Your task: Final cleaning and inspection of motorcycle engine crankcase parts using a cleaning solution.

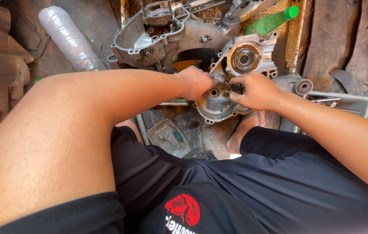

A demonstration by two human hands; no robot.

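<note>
Engine crankcase half point(218, 104), cast metal, grey, oily: on the floor between the feet. Judged heavy, rigid, slippery; best gripped by its rim. Left hand point(197, 83) steadies its upper edge; right hand point(253, 90) pinches a small dark part point(235, 88). Beyond: larger engine casing point(166, 37), green bottle point(270, 21).

The engine casing point(218, 102) under my fingers point(231, 89) is dull silver-grey, smeared with brown grime, and the bigger casing point(158, 39) behind it is the same grey metal. Beyond it lies a bright green bottle point(270, 21) with a green cap. A clear plastic bottle point(69, 39) looks whitish. My shorts point(279, 190) are black, with a red and white print. The floor point(93, 26) is dusty brown.
</note>
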